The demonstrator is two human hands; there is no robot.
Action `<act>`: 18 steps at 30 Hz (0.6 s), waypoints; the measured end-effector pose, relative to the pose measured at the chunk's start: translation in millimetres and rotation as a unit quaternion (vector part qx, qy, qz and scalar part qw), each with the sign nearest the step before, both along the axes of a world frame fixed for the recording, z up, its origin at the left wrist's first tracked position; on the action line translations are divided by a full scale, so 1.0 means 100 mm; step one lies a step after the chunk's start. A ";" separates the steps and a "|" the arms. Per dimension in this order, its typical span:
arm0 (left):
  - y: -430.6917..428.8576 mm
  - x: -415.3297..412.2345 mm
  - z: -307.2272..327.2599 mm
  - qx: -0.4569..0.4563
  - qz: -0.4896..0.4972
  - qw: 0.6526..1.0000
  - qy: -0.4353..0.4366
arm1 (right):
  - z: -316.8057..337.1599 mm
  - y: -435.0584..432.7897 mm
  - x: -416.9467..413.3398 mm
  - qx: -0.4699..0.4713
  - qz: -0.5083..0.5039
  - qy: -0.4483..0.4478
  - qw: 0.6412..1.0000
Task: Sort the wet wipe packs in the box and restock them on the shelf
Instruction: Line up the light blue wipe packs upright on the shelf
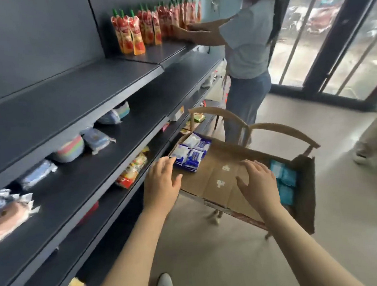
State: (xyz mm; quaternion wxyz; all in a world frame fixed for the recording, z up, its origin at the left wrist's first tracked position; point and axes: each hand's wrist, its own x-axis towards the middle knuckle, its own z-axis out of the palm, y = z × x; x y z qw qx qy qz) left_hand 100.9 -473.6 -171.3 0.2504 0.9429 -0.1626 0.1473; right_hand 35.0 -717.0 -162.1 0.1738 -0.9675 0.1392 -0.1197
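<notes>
Reaching both arms out, left hand (161,181) and right hand (257,180) spread over box (217,174)

An open cardboard box (219,172) holds blue-white wet wipe packs (191,152) left, teal packs (284,180) right.

matt brown cardboard box (217,176); glossy plastic packs (190,154); dark matt metal shelf (66,89); smooth wooden chair (260,128); shiny red pouches (151,26).

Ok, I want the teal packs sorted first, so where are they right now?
In the head view, the teal packs lie at the right end of the cardboard box, just beside the right hand.
</notes>
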 end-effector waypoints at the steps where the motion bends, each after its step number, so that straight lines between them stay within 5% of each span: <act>1: -0.18 -0.01 -0.08 0.001 -0.014 1.000 0.017 | -0.07 -0.17 -0.09 0.005 -0.019 0.005 1.000; 9: -1.39 0.17 -0.73 0.018 -0.115 0.985 0.128 | -0.60 -1.35 -0.46 0.088 -0.171 0.039 0.980; 18: -2.45 0.95 -1.27 0.024 -0.142 0.961 0.234 | -1.16 -2.36 0.04 0.173 -0.268 0.085 0.944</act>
